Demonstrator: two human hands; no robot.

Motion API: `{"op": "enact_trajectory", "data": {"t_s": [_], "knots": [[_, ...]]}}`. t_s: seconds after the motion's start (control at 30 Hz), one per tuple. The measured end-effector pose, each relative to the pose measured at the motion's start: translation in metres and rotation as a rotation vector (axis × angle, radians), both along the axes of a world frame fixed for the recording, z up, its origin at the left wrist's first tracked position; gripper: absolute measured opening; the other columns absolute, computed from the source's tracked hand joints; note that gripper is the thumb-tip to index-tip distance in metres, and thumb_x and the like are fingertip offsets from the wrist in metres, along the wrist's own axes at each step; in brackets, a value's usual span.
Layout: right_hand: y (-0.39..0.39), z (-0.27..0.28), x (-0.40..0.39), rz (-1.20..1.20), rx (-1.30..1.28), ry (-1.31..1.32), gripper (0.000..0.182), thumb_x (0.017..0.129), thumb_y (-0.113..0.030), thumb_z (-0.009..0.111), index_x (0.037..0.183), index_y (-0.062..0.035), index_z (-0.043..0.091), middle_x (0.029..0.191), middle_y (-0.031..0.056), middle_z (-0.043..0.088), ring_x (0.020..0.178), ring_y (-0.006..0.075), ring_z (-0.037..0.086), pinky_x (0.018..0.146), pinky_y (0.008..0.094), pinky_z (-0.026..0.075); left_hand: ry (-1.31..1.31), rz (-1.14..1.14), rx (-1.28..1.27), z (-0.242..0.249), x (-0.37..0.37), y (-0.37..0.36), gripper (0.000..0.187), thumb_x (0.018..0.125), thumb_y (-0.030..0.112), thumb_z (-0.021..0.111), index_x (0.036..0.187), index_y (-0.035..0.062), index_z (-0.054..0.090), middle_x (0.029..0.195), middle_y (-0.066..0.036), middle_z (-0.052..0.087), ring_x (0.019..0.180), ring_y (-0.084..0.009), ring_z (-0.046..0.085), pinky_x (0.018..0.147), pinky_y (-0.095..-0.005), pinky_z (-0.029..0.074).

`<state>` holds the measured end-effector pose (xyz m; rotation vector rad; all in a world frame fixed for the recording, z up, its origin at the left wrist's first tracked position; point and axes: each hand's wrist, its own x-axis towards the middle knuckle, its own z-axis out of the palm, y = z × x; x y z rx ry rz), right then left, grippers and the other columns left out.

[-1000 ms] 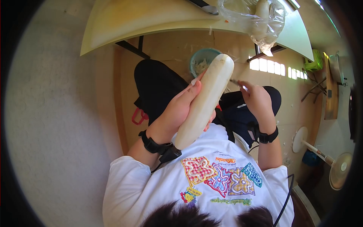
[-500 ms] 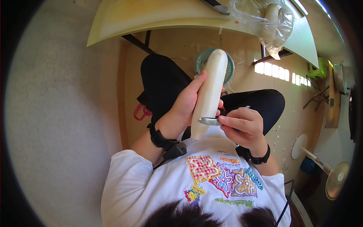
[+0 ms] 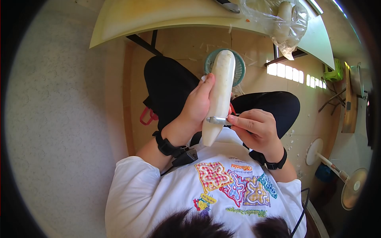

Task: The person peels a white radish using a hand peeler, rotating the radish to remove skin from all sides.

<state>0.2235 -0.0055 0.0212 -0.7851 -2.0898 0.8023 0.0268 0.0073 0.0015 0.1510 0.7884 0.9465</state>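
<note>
A long white daikon radish is held lengthwise over my lap, its far end above a teal basket. My left hand wraps round its middle from the left, and a small white scrap sits by the thumb. Pinched in the fingers of my right hand is a metal peeler, its blade lying across the radish near the tapered near end. Part of the peeler is hidden behind my fingers.
Above stands a table with a dark-handled tool and a clear plastic bag holding more radishes. White peel scraps lie on the floor. At the right are a fan and a green stool. A wall runs along the left.
The peeler in my right hand has moved a little away from me along the radish. The radish has tilted and shifted slightly, with my left hand still round it.
</note>
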Motion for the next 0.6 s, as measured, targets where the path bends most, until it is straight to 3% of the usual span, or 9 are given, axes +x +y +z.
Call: {"op": "enact_trajectory", "data": {"t_s": [0.4,0.47,0.6], "knots": [[0.013,-0.003,0.006,-0.129,-0.007,0.004,0.043,0.074,0.001,0.077,0.114,-0.0124,0.073,0.075,0.0074,0.066,0.059,0.0204,0.062,0.053,0.0289,0.048,0.115,-0.099,-0.013,0.010,0.002,-0.004,0.046,0.103,0.052,0.039,0.122,0.0111,0.048,0.085,-0.010,0.063,0.058,-0.0200,0.065,0.047,-0.0347,0.055],[0.017,-0.004,0.010,-0.141,-0.006,0.000,0.043,0.074,0.002,0.076,0.115,-0.0121,0.073,0.075,0.0078,0.066,0.059,0.0204,0.062,0.052,0.0286,0.048,0.151,-0.197,0.010,0.019,0.001,-0.004,0.059,0.103,0.057,0.031,0.115,0.0052,0.057,0.075,-0.012,0.065,0.056,-0.0201,0.064,0.051,-0.0335,0.054],[0.019,-0.002,0.011,-0.153,-0.011,-0.022,0.043,0.075,0.003,0.074,0.115,-0.0122,0.073,0.074,0.0078,0.066,0.058,0.0195,0.061,0.052,0.0277,0.047,0.154,-0.211,0.030,0.019,0.002,-0.005,0.059,0.103,0.057,0.031,0.115,0.0054,0.057,0.069,-0.013,0.064,0.054,-0.0209,0.063,0.049,-0.0334,0.053]]}}
